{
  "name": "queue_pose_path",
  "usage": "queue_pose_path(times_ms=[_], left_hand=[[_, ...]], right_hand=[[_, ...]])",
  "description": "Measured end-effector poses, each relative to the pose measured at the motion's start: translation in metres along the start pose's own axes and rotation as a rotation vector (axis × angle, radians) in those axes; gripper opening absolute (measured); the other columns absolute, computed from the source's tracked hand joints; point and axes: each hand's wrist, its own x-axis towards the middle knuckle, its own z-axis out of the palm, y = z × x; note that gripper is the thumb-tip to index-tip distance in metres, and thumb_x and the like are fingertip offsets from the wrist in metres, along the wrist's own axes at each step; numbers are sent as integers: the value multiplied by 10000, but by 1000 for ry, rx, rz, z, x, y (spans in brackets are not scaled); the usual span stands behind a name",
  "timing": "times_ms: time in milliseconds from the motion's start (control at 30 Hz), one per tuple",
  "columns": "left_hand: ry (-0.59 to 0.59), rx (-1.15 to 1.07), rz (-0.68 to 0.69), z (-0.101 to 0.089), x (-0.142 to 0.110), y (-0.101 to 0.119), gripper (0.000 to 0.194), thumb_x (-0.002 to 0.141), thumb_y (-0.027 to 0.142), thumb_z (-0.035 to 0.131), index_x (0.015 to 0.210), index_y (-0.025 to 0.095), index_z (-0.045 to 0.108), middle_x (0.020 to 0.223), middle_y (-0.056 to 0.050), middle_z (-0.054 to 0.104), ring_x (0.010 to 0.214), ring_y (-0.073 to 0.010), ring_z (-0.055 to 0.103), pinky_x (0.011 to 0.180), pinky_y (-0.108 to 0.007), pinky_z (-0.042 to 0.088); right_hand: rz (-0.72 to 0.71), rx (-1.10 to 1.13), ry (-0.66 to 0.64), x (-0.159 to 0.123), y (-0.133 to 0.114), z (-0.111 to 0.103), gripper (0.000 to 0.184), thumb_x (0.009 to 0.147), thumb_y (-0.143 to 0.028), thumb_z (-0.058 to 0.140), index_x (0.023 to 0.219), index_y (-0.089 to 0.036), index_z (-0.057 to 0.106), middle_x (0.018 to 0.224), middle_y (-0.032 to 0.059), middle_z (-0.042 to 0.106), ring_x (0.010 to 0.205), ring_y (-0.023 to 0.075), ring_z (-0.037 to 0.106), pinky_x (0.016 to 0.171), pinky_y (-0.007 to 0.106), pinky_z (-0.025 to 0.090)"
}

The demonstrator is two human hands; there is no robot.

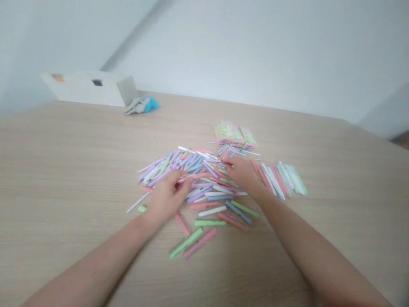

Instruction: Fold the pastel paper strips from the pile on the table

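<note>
A loose heap of thin pastel sticks (209,205), in pink, green, white, purple and blue, lies on the table under my hands; the blur hides what exactly they are. My left hand (168,192) is over the heap's left side, fingers closed around a pink stick (197,175) that points right. At the heap's right edge, my right hand (240,171) has thumb and fingertips pinched together. What sits in that pinch is too small to make out. Beside my right wrist, a row of similar sticks (281,179) lies side by side, slanted.
Behind the heap stand stacks of printed green-and-pink packets (234,133). A white box (92,89) with cut-outs is at the back left, with a grey and blue crumpled item (142,105) by its corner. The wood-grain table (79,157) meets a white wall (255,51).
</note>
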Motion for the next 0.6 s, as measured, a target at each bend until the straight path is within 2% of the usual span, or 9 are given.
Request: queue_pose_path(times_ms=[133, 233, 433, 600], left_hand=[[-1, -3, -7, 0, 0, 0, 234, 859, 380, 518, 902, 183, 637, 788, -19, 617, 729, -169, 560, 668, -278, 399], [0, -2, -6, 0, -1, 1, 226, 859, 374, 518, 869, 180, 634, 772, -19, 614, 719, -169, 558, 658, -276, 396], [-5, 11, 2, -2, -1, 4, 215, 860, 354, 517, 879, 180, 642, 758, -16, 617, 705, -165, 558, 650, -272, 396], [-11, 15, 2, -1, 0, 2, 219, 860, 355, 515, 885, 180, 644, 760, -16, 618, 700, -165, 558, 642, -271, 393]], right_hand=[[-3, -14, -69, 22, 0, 6, 272, 835, -176, 466, 917, -161, 725, 904, 71, 717, 860, 182, 605, 773, 256, 397], [25, -29, -107, 29, -2, 14, 257, 818, -214, 496, 885, -142, 734, 841, 92, 719, 788, 186, 609, 715, 257, 398], [96, -23, -132, 35, -5, 23, 248, 812, -242, 508, 854, -132, 727, 867, 121, 710, 816, 198, 610, 717, 257, 400], [114, 69, -133, 33, -10, 20, 185, 756, -199, 539, 715, -126, 704, 742, 111, 693, 745, 199, 601, 688, 263, 398]])
